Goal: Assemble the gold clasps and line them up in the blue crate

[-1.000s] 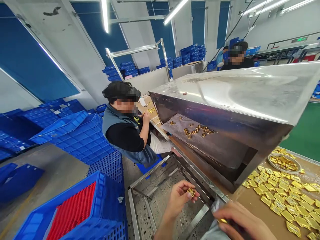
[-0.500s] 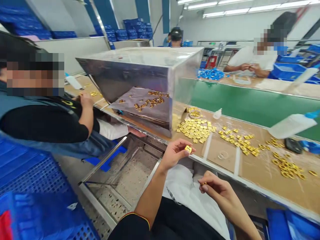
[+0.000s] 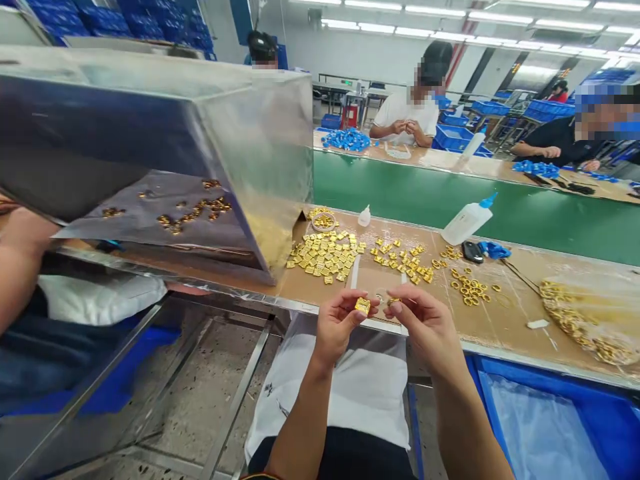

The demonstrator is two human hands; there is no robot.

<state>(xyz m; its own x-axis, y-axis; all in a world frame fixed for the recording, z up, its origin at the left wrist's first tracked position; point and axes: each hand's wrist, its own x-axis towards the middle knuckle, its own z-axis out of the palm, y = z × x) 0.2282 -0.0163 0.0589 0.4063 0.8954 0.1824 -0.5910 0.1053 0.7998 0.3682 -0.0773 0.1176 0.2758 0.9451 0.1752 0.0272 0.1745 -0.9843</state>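
Between thumb and fingers, my left hand (image 3: pixel 336 327) pinches a small square gold piece (image 3: pixel 363 306), its flat face turned up. A little to the right, my right hand (image 3: pixel 425 320) is closed on a small gold ring (image 3: pixel 394 301), partly hidden by the fingertips. The two held pieces are close together but apart, over the bench's front edge. Behind my left hand lies a pile of square gold pieces (image 3: pixel 327 255). Beyond my right hand are a looser group of gold pieces (image 3: pixel 405 260) and a scatter of gold rings (image 3: pixel 470 288).
A large metal box (image 3: pixel 260 133) with gold pieces inside stands left. A small dropper bottle (image 3: pixel 365 216), a white squeeze bottle (image 3: pixel 467 223), a black object (image 3: pixel 472 252) and a bag of rings (image 3: pixel 585 320) are on the bench. Behind runs a green belt (image 3: pixel 390 187); co-workers sit around.
My right hand has risen and come close to my left hand, bringing the ring near the square piece. The camera view has swung to the right.
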